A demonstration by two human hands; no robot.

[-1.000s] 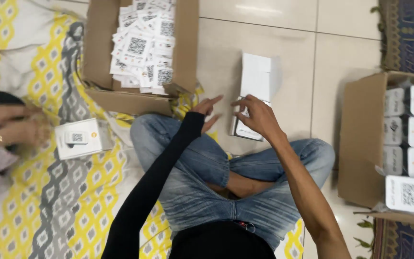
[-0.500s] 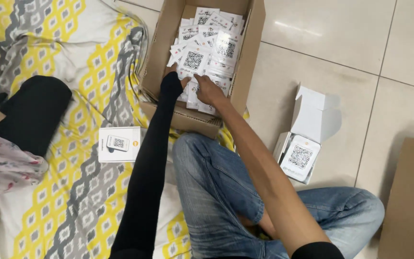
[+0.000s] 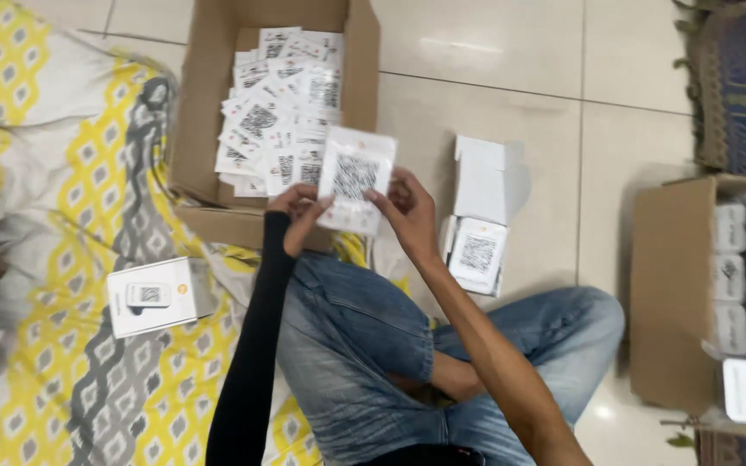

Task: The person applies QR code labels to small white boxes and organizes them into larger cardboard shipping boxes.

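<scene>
Between both hands, the clear card packet [image 3: 355, 179] is being pinched: left hand [image 3: 298, 210] gripping its lower left edge, right hand [image 3: 407, 210] its right. Beyond them the cardboard box [image 3: 200, 112] is holding many more; beside the right, the open white box [image 3: 478, 226] is waiting.

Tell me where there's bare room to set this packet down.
Free: the floor tiles between the open white box and the right carton, and the patterned sheet left of the card carton. Crowded: inside that carton, full of packets.
</scene>
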